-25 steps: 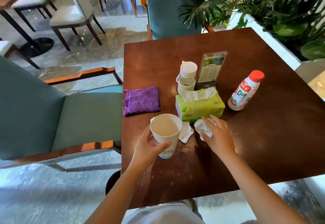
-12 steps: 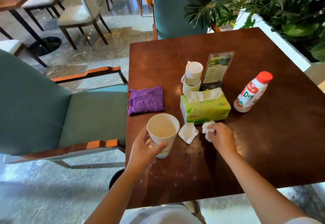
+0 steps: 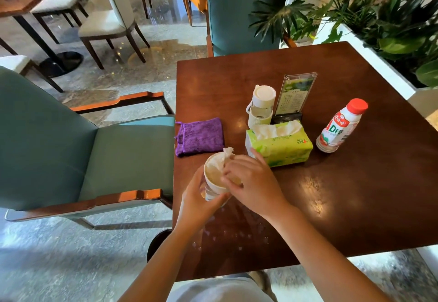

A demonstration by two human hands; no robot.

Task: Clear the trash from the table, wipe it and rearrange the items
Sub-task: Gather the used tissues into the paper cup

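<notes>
My left hand (image 3: pixel 196 204) grips a white paper cup (image 3: pixel 212 177) just above the near-left part of the brown table (image 3: pixel 355 195). Over the cup's mouth, my right hand (image 3: pixel 253 183) holds crumpled white tissue (image 3: pixel 222 158) that sticks up at the cup's far rim. No loose tissue shows on the table. A folded purple cloth (image 3: pixel 200 136) lies at the left edge. A green tissue pack (image 3: pixel 282 145), a small white tumbler (image 3: pixel 262 107), a clear menu stand (image 3: pixel 295 93) and a red-capped milk bottle (image 3: pixel 339 126) stand mid-table.
Water droplets (image 3: pixel 232 233) dot the table near my edge. A teal armchair (image 3: pixel 94 155) stands to the left, another teal chair (image 3: pixel 237 12) at the far side. A white planter (image 3: pixel 369 53) with green plants runs along the right.
My right hand picked the crumpled tissue off the table and carried it left to the cup's mouth. The second tissue is no longer on the table. The cup stayed in my left hand.
</notes>
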